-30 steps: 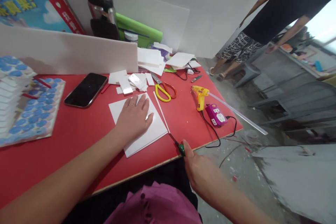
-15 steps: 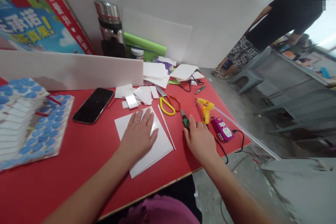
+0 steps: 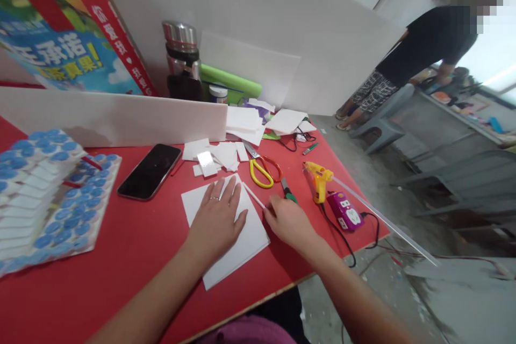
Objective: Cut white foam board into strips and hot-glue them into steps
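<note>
From the camera on my head, I look down at a red table. Toward its back, a steel-and-black flask stands capped, so what it holds is hidden. Just beside it sits a small jar with a white lid, partly behind a long white board; I can't see into that either. At the back left is a brightly printed box or bag, its inside out of my sight.

The white sheets lie in front of me, at least two stacked slightly out of line, plain and flat, with clean straight edges. My left hand is palm down on them, fingers spread and gripping nothing. Along their right edge lies a thin, straight white strip. My right hand is at its near end, fingers curled; I can't tell whether they pinch it.

Just beyond that hand rests a green-handled cutter, near the scissors with one yellow and one red handle. White offcuts lie past the sheets. To the right is a yellow glue gun, next to a purple socket block.
</note>
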The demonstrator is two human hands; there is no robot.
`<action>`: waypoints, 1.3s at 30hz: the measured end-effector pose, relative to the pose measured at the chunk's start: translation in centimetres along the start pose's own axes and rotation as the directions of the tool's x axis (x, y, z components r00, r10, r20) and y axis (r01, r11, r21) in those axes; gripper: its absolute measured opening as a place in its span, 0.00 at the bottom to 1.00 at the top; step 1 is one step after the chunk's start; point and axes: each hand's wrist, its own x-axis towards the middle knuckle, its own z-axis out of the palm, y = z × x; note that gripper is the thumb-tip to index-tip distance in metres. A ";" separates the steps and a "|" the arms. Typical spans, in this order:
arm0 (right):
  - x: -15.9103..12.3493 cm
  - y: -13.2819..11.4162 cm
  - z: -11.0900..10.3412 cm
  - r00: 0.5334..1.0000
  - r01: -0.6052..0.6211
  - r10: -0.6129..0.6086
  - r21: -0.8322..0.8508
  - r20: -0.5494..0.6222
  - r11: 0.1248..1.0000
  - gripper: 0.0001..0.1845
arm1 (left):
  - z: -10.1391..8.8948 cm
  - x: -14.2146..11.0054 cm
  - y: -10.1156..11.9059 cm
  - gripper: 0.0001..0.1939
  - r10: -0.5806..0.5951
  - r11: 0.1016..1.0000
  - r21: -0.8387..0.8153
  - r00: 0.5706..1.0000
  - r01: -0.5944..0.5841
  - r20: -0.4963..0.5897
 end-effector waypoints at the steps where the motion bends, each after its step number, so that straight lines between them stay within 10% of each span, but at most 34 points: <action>1: -1.1 1.2 -0.6 0.999 0.015 -0.015 0.014 0.030 1.000 0.10 | 0.0 0.0 0.0 0.31 0.000 1.000 0.002 1.000 0.000 0.002; 6: -11.2 10.8 -2.1 0.881 0.033 -0.029 -0.001 0.472 0.999 0.10 | 0.0 -0.1 -0.2 0.31 0.006 1.000 -0.007 1.000 -0.006 0.002; 9: -15.6 14.6 -1.7 0.899 -0.115 0.196 -0.221 0.393 0.969 0.14 | 0.4 -0.1 -0.1 0.30 0.003 1.000 -0.021 1.000 -0.004 -0.019; 13: -13.3 11.4 -1.1 0.937 -0.112 0.072 0.099 0.343 0.989 0.11 | 0.0 0.1 -0.2 0.28 0.012 0.997 -0.076 0.996 -0.019 -0.088; 19: -4.5 3.1 0.4 0.997 0.074 -0.068 0.652 -0.035 0.754 0.18 | -3.9 -1.9 -2.6 0.29 -0.234 0.916 -0.382 0.940 0.126 -0.250; 21: -3.1 2.5 1.2 0.996 0.080 -0.074 0.709 -0.040 0.701 0.17 | -5.3 -3.9 -3.5 0.34 -0.484 0.737 -0.592 0.866 0.326 -0.126; 23: -2.3 2.3 2.0 0.996 0.063 -0.090 0.780 -0.008 0.623 0.16 | -6.4 -5.8 -3.8 0.38 -0.718 0.290 -0.778 0.664 0.558 0.209; 25: -1.8 2.1 2.5 0.995 0.022 -0.097 0.845 0.035 0.534 0.18 | -7.3 -7.1 -3.5 0.34 -0.652 -0.167 -0.803 0.546 0.573 0.525; 27: -1.5 1.6 2.5 0.994 -0.013 -0.086 0.882 0.061 0.470 0.20 | -7.8 -7.2 -2.9 0.29 -0.649 -0.387 -0.791 0.469 0.473 0.598; 30: -1.3 0.7 1.9 0.985 -0.049 -0.138 0.935 0.103 0.352 0.19 | -8.0 -6.1 -2.3 0.30 -0.647 -0.457 -0.763 0.417 0.458 0.638; 35: -1.1 0.1 1.5 0.964 -0.119 -0.245 0.991 0.100 -0.062 0.19 | -6.8 -4.5 -2.4 0.34 -0.577 -0.464 -0.774 0.516 0.431 0.633; 39: -0.6 -0.4 2.5 0.951 -0.228 -0.269 0.934 0.152 -0.275 0.23 | -5.8 -4.0 -2.5 0.28 -0.624 -0.519 -0.788 0.483 0.331 0.614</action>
